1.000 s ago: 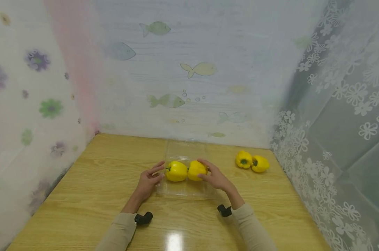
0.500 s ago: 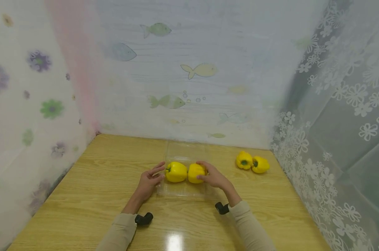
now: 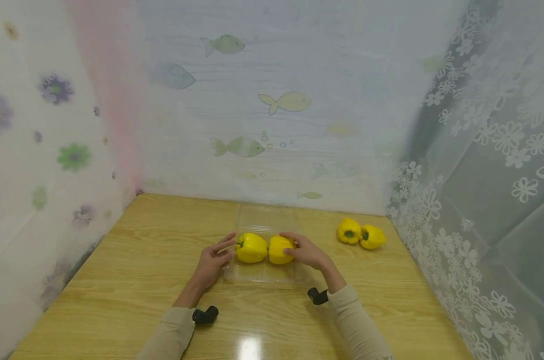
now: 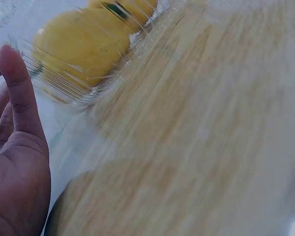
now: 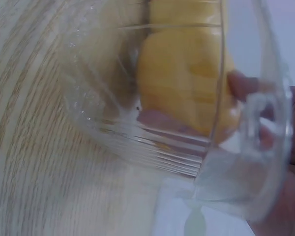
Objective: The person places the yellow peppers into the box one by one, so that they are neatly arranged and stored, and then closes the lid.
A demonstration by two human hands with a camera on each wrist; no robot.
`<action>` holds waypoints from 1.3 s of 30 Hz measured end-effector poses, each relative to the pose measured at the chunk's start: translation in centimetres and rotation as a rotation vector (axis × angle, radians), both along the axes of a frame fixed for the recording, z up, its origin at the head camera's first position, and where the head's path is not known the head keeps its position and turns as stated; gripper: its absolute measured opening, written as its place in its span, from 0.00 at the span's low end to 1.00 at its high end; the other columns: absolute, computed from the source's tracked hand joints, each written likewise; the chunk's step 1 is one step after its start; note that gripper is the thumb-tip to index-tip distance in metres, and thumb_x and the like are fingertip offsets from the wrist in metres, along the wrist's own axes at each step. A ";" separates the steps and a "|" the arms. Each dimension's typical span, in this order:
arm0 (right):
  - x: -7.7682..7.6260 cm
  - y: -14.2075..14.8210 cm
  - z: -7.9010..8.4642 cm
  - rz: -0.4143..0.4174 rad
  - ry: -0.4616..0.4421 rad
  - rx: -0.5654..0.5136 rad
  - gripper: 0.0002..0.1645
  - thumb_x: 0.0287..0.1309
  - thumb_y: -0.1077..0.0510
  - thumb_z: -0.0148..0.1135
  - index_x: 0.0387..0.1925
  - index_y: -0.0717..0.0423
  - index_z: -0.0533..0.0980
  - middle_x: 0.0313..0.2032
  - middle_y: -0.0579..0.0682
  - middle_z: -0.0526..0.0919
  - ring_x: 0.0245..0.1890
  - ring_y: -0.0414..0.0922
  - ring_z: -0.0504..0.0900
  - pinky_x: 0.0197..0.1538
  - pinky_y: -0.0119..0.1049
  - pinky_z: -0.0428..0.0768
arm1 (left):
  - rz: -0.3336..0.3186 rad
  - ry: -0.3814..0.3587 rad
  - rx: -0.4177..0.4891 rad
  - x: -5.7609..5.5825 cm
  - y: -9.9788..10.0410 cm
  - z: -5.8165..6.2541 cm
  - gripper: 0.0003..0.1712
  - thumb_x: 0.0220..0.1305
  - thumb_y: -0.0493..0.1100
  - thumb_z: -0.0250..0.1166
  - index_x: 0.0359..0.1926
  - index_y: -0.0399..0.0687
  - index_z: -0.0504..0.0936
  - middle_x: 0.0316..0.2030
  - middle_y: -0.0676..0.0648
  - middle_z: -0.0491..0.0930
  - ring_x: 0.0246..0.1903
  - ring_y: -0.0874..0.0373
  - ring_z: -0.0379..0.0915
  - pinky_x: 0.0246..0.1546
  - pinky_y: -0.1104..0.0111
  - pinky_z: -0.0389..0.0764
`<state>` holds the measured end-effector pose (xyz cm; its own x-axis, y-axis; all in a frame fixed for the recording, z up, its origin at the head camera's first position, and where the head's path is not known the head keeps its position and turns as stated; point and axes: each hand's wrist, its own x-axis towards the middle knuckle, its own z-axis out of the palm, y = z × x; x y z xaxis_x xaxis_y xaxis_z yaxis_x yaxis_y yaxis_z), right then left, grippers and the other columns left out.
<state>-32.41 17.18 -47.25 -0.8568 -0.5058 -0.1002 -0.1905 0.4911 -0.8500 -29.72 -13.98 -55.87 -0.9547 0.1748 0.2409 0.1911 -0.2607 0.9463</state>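
Observation:
Two yellow bell peppers lie in a row in a clear plastic clamshell box [image 3: 264, 274], its lid folded back behind. My right hand [image 3: 311, 253] reaches in over the right side and holds the right bell pepper [image 3: 278, 250] between thumb and fingers. In the right wrist view, this bell pepper [image 5: 182, 78] shows through the clear wall [image 5: 236, 182]. The left bell pepper [image 3: 251, 248] sits alongside it, stem to the left. My left hand [image 3: 211, 262] is at the box's left wall, fingers fairly straight; in the left wrist view its thumb [image 4: 17, 83] touches the rim.
Two more yellow bell peppers, one [image 3: 349, 231] beside another [image 3: 372, 237], lie on the wooden table [image 3: 132, 270] at the right. A fish-printed curtain [image 3: 272, 125] hangs behind the table. Black wrist cameras, left [image 3: 205, 315] and right [image 3: 317, 296], stick out from the sleeves.
My right hand has shifted slightly left and forward, with the right bell pepper sitting a little lower and turned slightly. The left hand has stayed at the box's side.

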 end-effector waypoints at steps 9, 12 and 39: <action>0.0 -0.2 0.1 -0.029 -0.046 -0.034 0.33 0.72 0.69 0.54 0.76 0.58 0.63 0.76 0.65 0.58 0.74 0.68 0.57 0.54 0.54 0.83 | 0.002 -0.008 0.002 0.0 0.0 -0.1 0.28 0.68 0.31 0.65 0.67 0.26 0.72 0.76 0.37 0.61 0.34 0.69 0.75 0.26 0.78 0.74; -0.1 -0.3 0.0 -0.063 -0.051 -0.041 0.34 0.71 0.70 0.55 0.75 0.56 0.65 0.77 0.63 0.58 0.75 0.69 0.55 0.54 0.54 0.83 | 0.001 -0.004 0.007 -0.1 0.0 0.0 0.28 0.68 0.31 0.65 0.67 0.25 0.71 0.76 0.37 0.60 0.34 0.69 0.75 0.25 0.78 0.74; 1.0 0.1 1.0 -0.136 0.114 0.111 0.30 0.71 0.66 0.58 0.72 0.62 0.67 0.73 0.66 0.64 0.70 0.69 0.65 0.49 0.51 0.85 | 0.004 -0.014 0.016 0.1 0.0 -0.2 0.28 0.68 0.31 0.65 0.66 0.23 0.71 0.76 0.35 0.59 0.34 0.69 0.74 0.28 0.79 0.74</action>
<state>-31.40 17.25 -46.29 -0.9253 -0.3763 -0.0471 -0.2084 0.6083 -0.7659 -29.67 -13.96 -56.08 -0.9586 0.1671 0.2305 0.1791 -0.2753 0.9445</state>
